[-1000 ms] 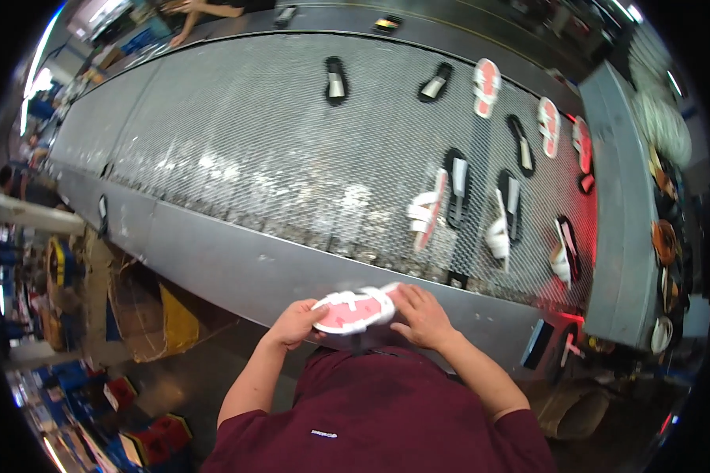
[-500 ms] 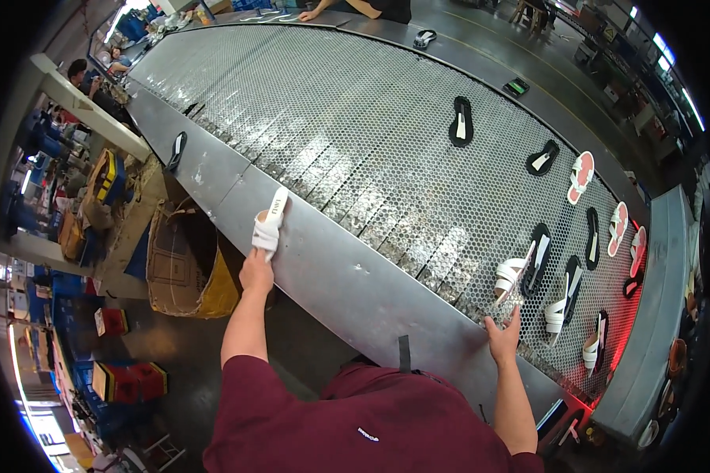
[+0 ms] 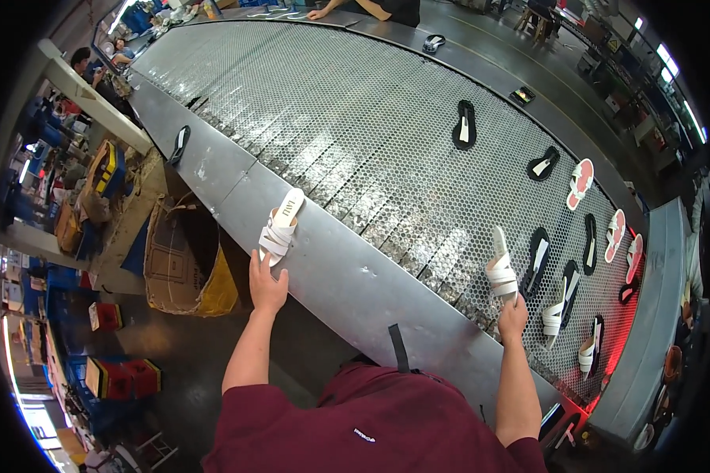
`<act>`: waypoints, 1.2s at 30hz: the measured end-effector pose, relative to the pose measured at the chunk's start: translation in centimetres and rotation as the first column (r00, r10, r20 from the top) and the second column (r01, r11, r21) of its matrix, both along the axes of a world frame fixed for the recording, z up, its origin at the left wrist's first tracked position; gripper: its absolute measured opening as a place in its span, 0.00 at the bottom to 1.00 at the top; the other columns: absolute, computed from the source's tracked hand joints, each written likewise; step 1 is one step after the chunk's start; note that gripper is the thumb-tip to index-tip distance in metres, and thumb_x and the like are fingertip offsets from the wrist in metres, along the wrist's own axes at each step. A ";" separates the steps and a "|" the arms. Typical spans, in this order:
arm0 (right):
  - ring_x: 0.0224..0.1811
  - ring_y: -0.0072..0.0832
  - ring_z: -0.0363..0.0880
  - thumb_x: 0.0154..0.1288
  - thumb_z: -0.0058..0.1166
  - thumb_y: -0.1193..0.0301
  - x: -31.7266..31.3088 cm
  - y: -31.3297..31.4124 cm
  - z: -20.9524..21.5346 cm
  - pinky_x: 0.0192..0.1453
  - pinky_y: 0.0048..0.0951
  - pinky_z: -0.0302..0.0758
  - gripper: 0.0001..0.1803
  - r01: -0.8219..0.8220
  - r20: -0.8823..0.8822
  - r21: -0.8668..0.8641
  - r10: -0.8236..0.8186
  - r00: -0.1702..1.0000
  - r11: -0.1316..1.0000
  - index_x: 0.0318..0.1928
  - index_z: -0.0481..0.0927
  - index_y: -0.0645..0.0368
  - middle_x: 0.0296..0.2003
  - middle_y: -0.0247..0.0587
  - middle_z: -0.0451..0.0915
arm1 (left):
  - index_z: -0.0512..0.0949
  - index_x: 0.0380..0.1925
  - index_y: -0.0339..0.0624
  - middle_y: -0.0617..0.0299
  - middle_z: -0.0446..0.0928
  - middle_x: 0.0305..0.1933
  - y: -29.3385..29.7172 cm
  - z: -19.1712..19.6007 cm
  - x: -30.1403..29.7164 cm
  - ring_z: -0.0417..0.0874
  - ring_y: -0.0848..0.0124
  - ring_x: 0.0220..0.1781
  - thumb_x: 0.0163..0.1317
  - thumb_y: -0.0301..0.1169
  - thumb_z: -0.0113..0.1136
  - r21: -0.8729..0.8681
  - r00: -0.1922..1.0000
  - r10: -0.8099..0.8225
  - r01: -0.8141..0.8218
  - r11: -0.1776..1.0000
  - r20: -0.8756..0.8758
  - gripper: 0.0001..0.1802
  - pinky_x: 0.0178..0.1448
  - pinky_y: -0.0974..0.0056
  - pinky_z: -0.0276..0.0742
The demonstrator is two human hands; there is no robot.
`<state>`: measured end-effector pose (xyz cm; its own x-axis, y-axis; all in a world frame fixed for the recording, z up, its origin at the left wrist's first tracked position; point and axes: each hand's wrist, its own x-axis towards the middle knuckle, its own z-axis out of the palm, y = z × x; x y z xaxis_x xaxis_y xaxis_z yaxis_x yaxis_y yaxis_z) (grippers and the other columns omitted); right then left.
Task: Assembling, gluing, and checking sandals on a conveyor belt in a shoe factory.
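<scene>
My left hand holds the heel end of a white strappy sandal that lies on the grey metal edge of the conveyor. My right hand grips the lower end of a second white strappy sandal, which rests on the perforated metal belt. The two hands are spread wide apart. Further right on the belt lie black soles and more white sandals.
Pink-and-white soles and black soles lie across the belt's far side. An open cardboard box stands on the floor at my left, near crates. Another person's arm rests at the belt's far edge.
One second ago both hands held a pair of sandals together near my chest. Since then the hands have spread apart, each with one sandal set down on the conveyor.
</scene>
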<state>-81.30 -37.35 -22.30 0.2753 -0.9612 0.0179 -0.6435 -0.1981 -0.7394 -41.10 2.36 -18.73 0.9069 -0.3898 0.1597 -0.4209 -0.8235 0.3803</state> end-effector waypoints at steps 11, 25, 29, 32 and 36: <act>0.29 0.20 0.75 0.61 0.48 0.72 -4.4 6.3 15.1 0.34 0.25 0.72 0.12 -0.607 0.082 0.524 0.673 0.735 0.598 0.41 0.81 0.62 0.25 0.34 0.79 | 0.70 0.60 0.44 0.46 0.72 0.60 -13.3 8.2 -20.2 0.71 0.51 0.63 0.54 0.43 0.64 -0.265 0.360 -0.886 0.860 0.436 -0.292 0.34 0.65 0.53 0.66; 0.67 0.51 0.59 0.53 0.62 0.46 -5.9 -2.4 3.1 0.68 0.45 0.61 0.48 0.039 -0.366 0.123 0.009 0.931 0.992 0.68 0.59 0.57 0.66 0.59 0.59 | 0.73 0.45 0.32 0.54 0.80 0.37 -13.0 4.4 -26.8 0.82 0.67 0.35 0.69 0.31 0.50 -0.328 0.098 -0.314 -0.224 0.918 -0.944 0.12 0.41 0.64 0.80; 0.71 0.49 0.53 0.54 0.62 0.47 -2.1 -5.4 2.4 0.71 0.44 0.56 0.49 0.166 -0.433 0.173 -0.076 0.898 0.971 0.70 0.55 0.55 0.69 0.57 0.53 | 0.72 0.47 0.33 0.55 0.79 0.37 -15.6 3.4 -25.1 0.82 0.67 0.35 0.70 0.32 0.50 -0.328 0.015 -0.334 -0.235 0.915 -0.943 0.13 0.41 0.64 0.81; 0.69 0.46 0.54 0.56 0.61 0.49 -0.5 -7.7 1.5 0.70 0.43 0.57 0.47 0.247 -0.511 0.190 -0.120 0.851 0.950 0.70 0.54 0.55 0.67 0.53 0.56 | 0.73 0.47 0.33 0.54 0.79 0.38 -17.6 3.4 -24.2 0.82 0.67 0.36 0.70 0.32 0.49 -0.345 -0.039 -0.359 -0.200 0.917 -0.932 0.13 0.44 0.63 0.79; 0.64 0.45 0.61 0.57 0.60 0.54 -1.4 -7.1 0.6 0.67 0.43 0.60 0.42 0.209 -0.490 0.107 -0.131 0.862 0.972 0.68 0.58 0.57 0.60 0.52 0.65 | 0.73 0.47 0.34 0.57 0.79 0.40 -20.4 2.4 -23.6 0.82 0.67 0.39 0.70 0.33 0.48 -0.359 -0.058 -0.372 -0.164 0.919 -0.926 0.14 0.45 0.63 0.76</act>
<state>-82.72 -44.43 -21.68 0.0447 -0.9740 -0.2221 -0.9379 0.0356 -0.3450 -64.72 -18.02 -16.28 0.1690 -0.6745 -0.7186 0.5336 -0.5504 0.6421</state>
